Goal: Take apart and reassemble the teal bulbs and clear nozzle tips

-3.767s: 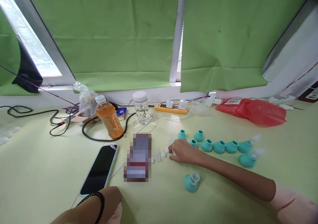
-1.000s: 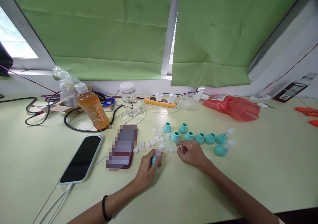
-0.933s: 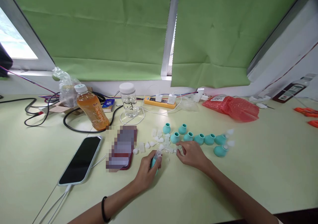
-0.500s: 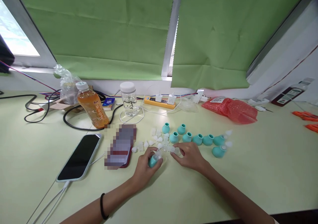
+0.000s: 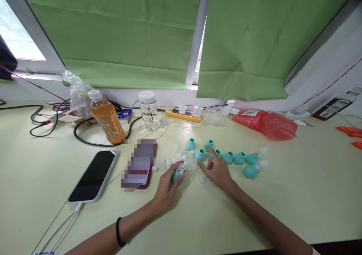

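My left hand [image 5: 165, 187] is closed around a small teal rubber bulb [image 5: 174, 177] that has a translucent piece at its mouth. To its right, my right hand [image 5: 220, 172] is open, its index finger stretched to a standing teal bulb [image 5: 208, 144]; whether it touches the bulb I cannot tell. Several more teal bulbs [image 5: 227, 158] stand in a row behind and beside that hand. Two at the right end lie tilted with whitish tips [image 5: 263, 164]. Small translucent plastic pieces [image 5: 177, 156] are scattered beyond my left hand, and a clear piece [image 5: 201, 180] lies between my hands.
On the left are two phones [image 5: 93, 177] with cables and a leaning bottle of orange drink [image 5: 109, 121]. A clear jar [image 5: 148, 113] and a yellow power strip [image 5: 183, 115] stand at the back. A red plastic bag [image 5: 266, 124] lies at the back right.
My right hand has let go of a clear piece, which now lies on the table. Its index finger has stretched out towards the bulbs. My left hand still holds its bulb, slightly turned.
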`<state>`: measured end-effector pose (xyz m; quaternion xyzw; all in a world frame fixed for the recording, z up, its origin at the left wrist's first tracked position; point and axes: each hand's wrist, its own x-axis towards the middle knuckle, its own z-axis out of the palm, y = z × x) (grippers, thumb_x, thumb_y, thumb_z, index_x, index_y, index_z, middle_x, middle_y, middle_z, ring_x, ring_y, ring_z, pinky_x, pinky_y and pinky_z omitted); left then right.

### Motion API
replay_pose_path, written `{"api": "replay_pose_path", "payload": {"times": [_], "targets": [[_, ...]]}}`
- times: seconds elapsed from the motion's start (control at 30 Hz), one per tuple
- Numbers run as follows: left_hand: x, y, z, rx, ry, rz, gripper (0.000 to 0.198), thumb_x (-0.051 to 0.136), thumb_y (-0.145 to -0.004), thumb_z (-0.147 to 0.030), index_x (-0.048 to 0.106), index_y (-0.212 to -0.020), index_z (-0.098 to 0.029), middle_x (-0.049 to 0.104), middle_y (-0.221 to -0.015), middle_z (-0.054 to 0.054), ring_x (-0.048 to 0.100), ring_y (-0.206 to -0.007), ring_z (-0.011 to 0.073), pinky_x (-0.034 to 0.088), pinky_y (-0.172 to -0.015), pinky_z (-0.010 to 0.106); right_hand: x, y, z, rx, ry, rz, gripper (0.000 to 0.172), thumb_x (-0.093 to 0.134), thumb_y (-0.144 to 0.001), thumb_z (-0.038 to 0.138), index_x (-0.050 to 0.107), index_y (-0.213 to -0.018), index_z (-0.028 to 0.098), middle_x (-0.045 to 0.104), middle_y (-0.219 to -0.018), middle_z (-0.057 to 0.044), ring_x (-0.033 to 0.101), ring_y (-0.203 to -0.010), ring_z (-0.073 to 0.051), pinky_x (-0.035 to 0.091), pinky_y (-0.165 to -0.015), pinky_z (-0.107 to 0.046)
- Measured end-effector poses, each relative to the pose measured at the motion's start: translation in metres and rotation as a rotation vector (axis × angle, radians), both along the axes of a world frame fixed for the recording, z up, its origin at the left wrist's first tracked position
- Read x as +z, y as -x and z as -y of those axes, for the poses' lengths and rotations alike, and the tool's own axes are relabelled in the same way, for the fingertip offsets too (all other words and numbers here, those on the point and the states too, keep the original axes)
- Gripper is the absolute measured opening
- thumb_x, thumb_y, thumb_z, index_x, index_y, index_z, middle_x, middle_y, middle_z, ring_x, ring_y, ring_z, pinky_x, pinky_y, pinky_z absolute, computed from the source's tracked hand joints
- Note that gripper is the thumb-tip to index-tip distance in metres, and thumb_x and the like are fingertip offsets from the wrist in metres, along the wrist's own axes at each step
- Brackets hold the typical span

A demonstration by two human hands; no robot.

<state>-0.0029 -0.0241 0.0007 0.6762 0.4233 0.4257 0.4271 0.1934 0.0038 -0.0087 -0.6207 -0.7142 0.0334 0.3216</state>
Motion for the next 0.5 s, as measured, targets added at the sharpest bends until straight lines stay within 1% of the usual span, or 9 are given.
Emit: {"api": "replay_pose_path", "payload": {"times": [0.03,0.1,0.2,0.3,0.37,0.43,0.5], "targets": [[0.0,0.0,0.0,-0.026,0.015,-0.006,0.034,0.038,-0.081,-0.033,0.043,-0.111,-0.017,0.056,-0.096,0.006,0.05,-0.089,0.0176,0.036,-0.08,0.028,-0.001,0.0,-0.002,0.003,0.047,0.005,0.053,0.046,-0.073,0.04,0.038,-0.117,0.011,0.046,-0.04,0.007,0.045,-0.037,-0.011,0.034,-0.045,-0.022],[0.001,-0.001,0.001,-0.064,0.033,-0.029,0.034,0.034,-0.083,-0.033,0.041,-0.113,-0.018,0.057,-0.086,0.004,0.051,-0.079,0.0156,0.038,-0.075,0.026,-0.004,0.0,-0.005,0.009,0.109,0.023,0.052,0.045,-0.075,0.038,0.035,-0.119,0.012,0.046,-0.039,0.007,0.046,-0.038,-0.013,0.034,-0.044,-0.023],[0.001,-0.002,0.002,-0.064,0.019,-0.073,0.035,0.034,-0.082,-0.033,0.04,-0.113,-0.017,0.056,-0.086,0.004,0.05,-0.077,0.0154,0.037,-0.073,0.026,-0.005,0.001,-0.006,0.014,0.11,-0.009,0.048,0.043,-0.076,0.035,0.036,-0.117,0.013,0.045,-0.039,0.007,0.046,-0.038,-0.012,0.034,-0.045,-0.023],[0.001,-0.002,0.002,-0.003,0.023,-0.093,0.037,0.038,-0.08,-0.034,0.039,-0.113,-0.017,0.056,-0.089,0.005,0.049,-0.079,0.0164,0.037,-0.074,0.026,-0.005,0.003,-0.003,-0.015,-0.006,-0.073,0.05,0.043,-0.076,0.035,0.032,-0.117,0.01,0.043,-0.04,0.008,0.043,-0.036,-0.01,0.034,-0.044,-0.022],[0.001,-0.002,0.002,0.036,0.034,-0.091,0.036,0.039,-0.079,-0.033,0.039,-0.111,-0.017,0.055,-0.088,0.005,0.049,-0.077,0.0159,0.037,-0.072,0.026,-0.004,0.003,0.001,-0.008,-0.125,-0.064,0.048,0.044,-0.075,0.034,0.034,-0.115,0.009,0.042,-0.042,0.008,0.041,-0.037,-0.009,0.034,-0.043,-0.021],[0.001,-0.002,0.002,0.063,0.046,-0.053,0.032,0.04,-0.08,-0.033,0.041,-0.108,-0.017,0.054,-0.083,0.003,0.048,-0.074,0.0147,0.037,-0.07,0.026,0.0,0.006,0.005,0.098,-0.225,0.001,0.034,0.045,-0.075,0.03,0.044,-0.105,0.012,0.044,-0.045,0.006,0.042,-0.039,-0.009,0.033,-0.044,-0.02],[0.002,-0.001,0.002,0.108,0.049,0.029,0.028,0.038,-0.08,-0.032,0.042,-0.103,-0.017,0.052,-0.077,0.002,0.047,-0.071,0.0139,0.037,-0.068,0.025,0.006,0.011,0.009,0.263,-0.269,0.107,0.02,0.043,-0.077,0.024,0.052,-0.093,0.015,0.052,-0.058,0.0,0.046,-0.047,-0.009,0.035,-0.048,-0.021]]}}
